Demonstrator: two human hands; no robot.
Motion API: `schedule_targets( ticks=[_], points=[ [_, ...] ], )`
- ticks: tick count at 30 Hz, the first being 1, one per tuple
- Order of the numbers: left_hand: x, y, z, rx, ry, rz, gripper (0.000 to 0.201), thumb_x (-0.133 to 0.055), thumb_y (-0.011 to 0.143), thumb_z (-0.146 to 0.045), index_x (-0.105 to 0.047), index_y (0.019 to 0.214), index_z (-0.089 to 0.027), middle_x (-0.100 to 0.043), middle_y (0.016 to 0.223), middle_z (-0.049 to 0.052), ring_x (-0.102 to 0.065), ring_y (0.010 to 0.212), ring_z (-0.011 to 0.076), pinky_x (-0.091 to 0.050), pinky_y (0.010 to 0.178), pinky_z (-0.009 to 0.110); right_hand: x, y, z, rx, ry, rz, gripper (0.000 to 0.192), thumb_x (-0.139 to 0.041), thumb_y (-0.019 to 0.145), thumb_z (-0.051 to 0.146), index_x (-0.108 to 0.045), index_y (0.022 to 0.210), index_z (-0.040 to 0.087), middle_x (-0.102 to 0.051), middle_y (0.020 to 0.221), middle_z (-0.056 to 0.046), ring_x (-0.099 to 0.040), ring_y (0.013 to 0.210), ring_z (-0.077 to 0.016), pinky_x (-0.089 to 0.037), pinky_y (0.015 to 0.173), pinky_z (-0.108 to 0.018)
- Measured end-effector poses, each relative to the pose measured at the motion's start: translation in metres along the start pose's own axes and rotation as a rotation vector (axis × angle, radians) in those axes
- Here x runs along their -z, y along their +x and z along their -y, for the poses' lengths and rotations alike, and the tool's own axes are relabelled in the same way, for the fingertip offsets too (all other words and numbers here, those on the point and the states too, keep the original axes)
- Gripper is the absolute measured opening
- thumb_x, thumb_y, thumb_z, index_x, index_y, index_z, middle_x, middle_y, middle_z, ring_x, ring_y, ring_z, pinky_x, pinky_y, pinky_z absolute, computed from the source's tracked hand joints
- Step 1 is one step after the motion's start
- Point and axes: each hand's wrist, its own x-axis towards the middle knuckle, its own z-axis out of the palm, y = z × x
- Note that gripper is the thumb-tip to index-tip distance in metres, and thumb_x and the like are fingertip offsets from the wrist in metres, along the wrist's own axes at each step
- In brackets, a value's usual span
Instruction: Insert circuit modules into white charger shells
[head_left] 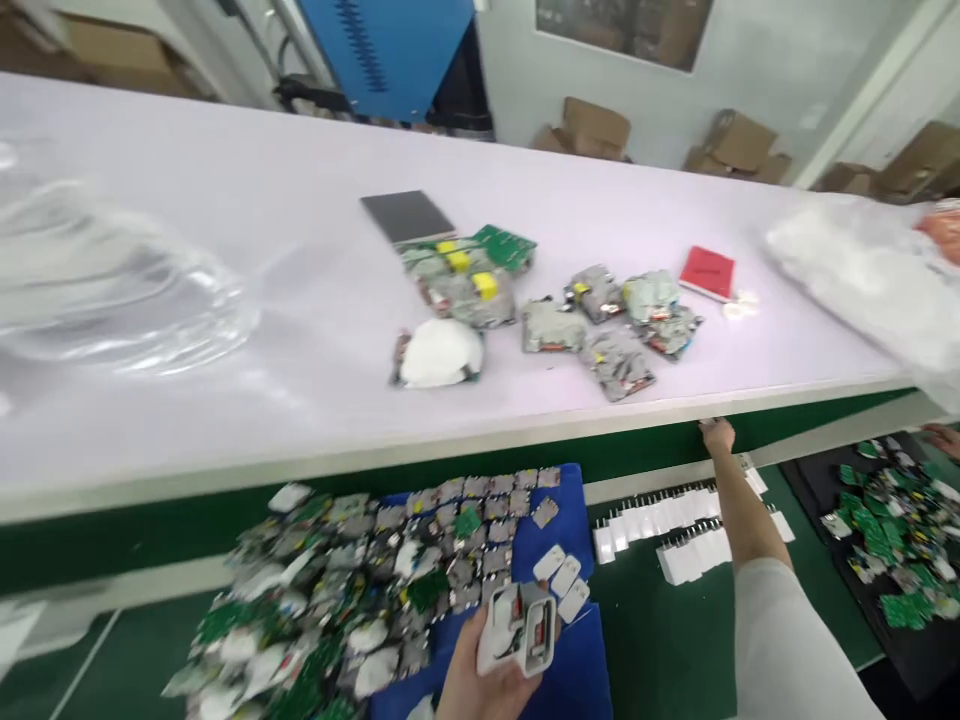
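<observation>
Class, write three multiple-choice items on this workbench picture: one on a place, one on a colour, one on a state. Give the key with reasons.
1. Where is the right hand?
A. at the front edge of the white table
B. on the red booklet
C. in the blue tray

2. What colour is the flat pad behind the bagged circuit boards?
A. yellow
B. dark grey
C. orange

3. What is the left hand doing?
A. lying flat and empty
B. pointing
C. holding a white charger housing

Key: 1 A, the outstretched arm ends at the table's edge; 2 B, the pad is dark grey; 3 C, the fingers wrap the open white housing.
</observation>
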Motion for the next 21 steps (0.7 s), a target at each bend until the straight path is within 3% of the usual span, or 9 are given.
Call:
schedule_targets(
  ticks=[2,4,7,10,11,13,16,18,21],
  points=[
    [-0.012,-0.002,-0.001,0.001,-0.044,0.041,0.029,-0.069,0.070,-0.037,-0.065,0.094,-0.020,-0.072,0.098,0.006,-0.066,0.093,0.0239,-0.052,0.074,0.031,-0.006,-0.013,0.008,0.105,0.053,0.083,0.033,-0.055,0.084,0.037,-0.063,0.097,0.008,-0.065,0.095,-0.016,-0.062,0.090,-0.0232,-0.047,0.078,-0.038],
    [-0.023,-0.004,-0.002,-0.027,-0.058,0.094,0.030,-0.070,0.069,-0.039,-0.067,0.089,-0.017,-0.072,0.094,0.006,-0.066,0.090,0.0229,-0.051,0.076,0.031,-0.017,-0.051,0.017,0.224,0.123,0.204,0.032,-0.057,0.080,0.036,-0.066,0.094,0.009,-0.066,0.091,-0.018,-0.063,0.084,-0.0238,-0.046,0.072,-0.036],
    [-0.032,-0.009,-0.002,-0.073,-0.052,0.166,0.031,-0.069,0.068,-0.039,-0.069,0.087,-0.016,-0.072,0.092,0.005,-0.065,0.088,0.0217,-0.049,0.077,0.030,-0.032,-0.157,0.014,0.417,0.228,0.462,0.031,-0.070,0.066,0.027,-0.068,0.095,0.016,-0.069,0.095,-0.011,-0.064,0.075,-0.0203,-0.050,0.068,-0.034],
    [-0.034,-0.020,0.005,-0.085,-0.025,0.219,0.040,-0.072,0.065,-0.041,-0.068,0.092,-0.013,-0.071,0.090,0.005,-0.064,0.088,0.0218,-0.048,0.072,0.028,-0.049,-0.281,-0.013,0.651,0.348,1.009,0.038,-0.072,0.055,0.017,-0.070,0.092,0.022,-0.070,0.087,-0.003,-0.065,0.075,-0.0219,-0.052,0.067,-0.035],
    [-0.033,-0.026,0.008,-0.090,-0.010,0.236,0.042,-0.072,0.064,-0.042,-0.068,0.094,-0.012,-0.071,0.089,0.005,-0.064,0.087,0.0216,-0.048,0.070,0.027,-0.057,-0.315,-0.023,0.645,0.375,1.053,0.037,-0.073,0.051,0.016,-0.071,0.087,0.024,-0.069,0.084,-0.002,-0.065,0.072,-0.0230,-0.053,0.064,-0.037],
    [-0.031,-0.038,0.017,-0.112,0.025,0.261,0.043,-0.070,0.066,-0.041,-0.067,0.097,-0.012,-0.071,0.090,0.006,-0.064,0.086,0.0211,-0.047,0.069,0.027,-0.073,-0.364,-0.041,0.576,0.422,0.934,0.034,-0.073,0.048,0.017,-0.072,0.079,0.028,-0.068,0.079,-0.003,-0.064,0.072,-0.0278,-0.054,0.062,-0.042],
    [-0.026,-0.058,0.030,-0.182,0.066,0.260,0.039,-0.069,0.067,-0.039,-0.068,0.095,-0.012,-0.070,0.091,0.007,-0.063,0.084,0.0196,-0.047,0.073,0.028,-0.083,-0.390,-0.047,0.479,0.461,0.710,0.028,-0.072,0.055,0.026,-0.071,0.082,0.029,-0.067,0.092,-0.008,-0.062,0.090,-0.0338,-0.052,0.077,-0.053],
    [-0.021,-0.072,0.040,-0.210,0.102,0.250,0.039,-0.071,0.066,-0.038,-0.067,0.094,-0.011,-0.070,0.089,0.008,-0.062,0.081,0.0192,-0.047,0.071,0.028,-0.069,-0.389,-0.035,0.431,0.499,0.606,0.028,-0.065,0.068,0.035,-0.069,0.094,0.024,-0.065,0.103,-0.011,-0.060,0.099,-0.0322,-0.048,0.086,-0.054],
    [-0.010,-0.091,0.053,-0.208,0.162,0.239,0.041,-0.070,0.068,-0.037,-0.066,0.097,-0.008,-0.069,0.086,0.009,-0.061,0.075,0.0181,-0.045,0.063,0.026,-0.022,-0.382,0.002,0.388,0.726,0.536,0.034,-0.054,0.082,0.042,-0.063,0.106,0.020,-0.063,0.110,-0.011,-0.059,0.103,-0.0255,-0.047,0.092,-0.046]
  ],
)
